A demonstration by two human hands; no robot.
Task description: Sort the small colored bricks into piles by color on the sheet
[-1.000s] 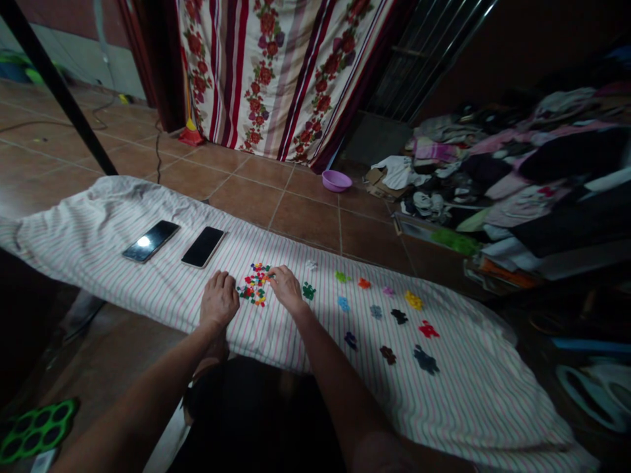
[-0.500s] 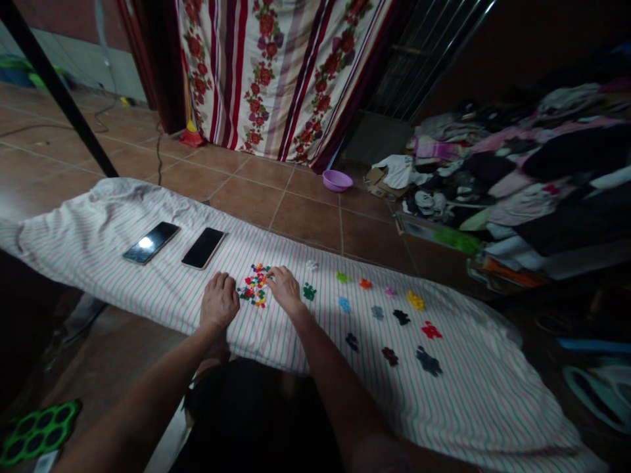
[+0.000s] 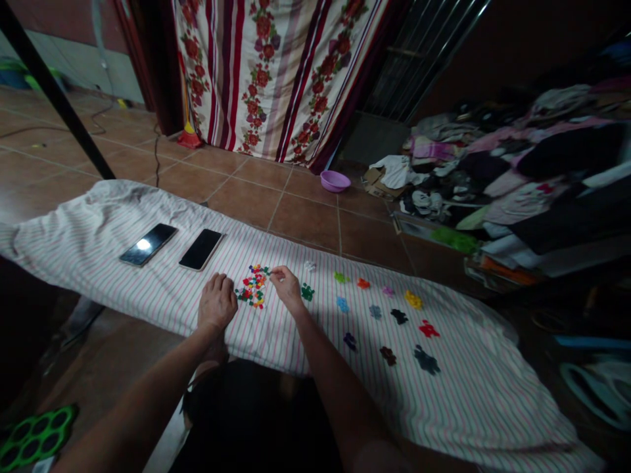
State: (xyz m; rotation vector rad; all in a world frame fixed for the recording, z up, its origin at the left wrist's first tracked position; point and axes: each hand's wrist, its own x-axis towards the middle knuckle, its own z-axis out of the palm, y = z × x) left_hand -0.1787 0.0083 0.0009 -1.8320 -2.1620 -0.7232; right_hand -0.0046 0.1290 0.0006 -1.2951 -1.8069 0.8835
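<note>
A mixed pile of small coloured pieces [image 3: 254,288] lies on the striped cloth [image 3: 305,335] between my hands. My left hand [image 3: 217,302] rests palm down against the pile's left side, its fingers stretched out on the cloth. At the upper right edge of the pile, my right hand [image 3: 286,287] has thumb and fingertips pinched together. Whatever sits in that pinch is too small to make out. Right of this hand are single-colour heaps, among them dark green pieces [image 3: 307,292], white pieces [image 3: 309,266], light blue pieces [image 3: 342,304] and yellow pieces [image 3: 413,300].
Two phones lie on the cloth to the left, one with a reflecting screen [image 3: 148,244] and one dark phone [image 3: 202,249]. Further right are red pieces [image 3: 428,328] and dark grey pieces [image 3: 426,360]. A purple basin [image 3: 335,181] stands on the tiled floor beyond.
My right hand has drawn slightly back from the pile, its fingertips now pinched at the edge. My left hand stays about where it was. The view has shifted slightly.
</note>
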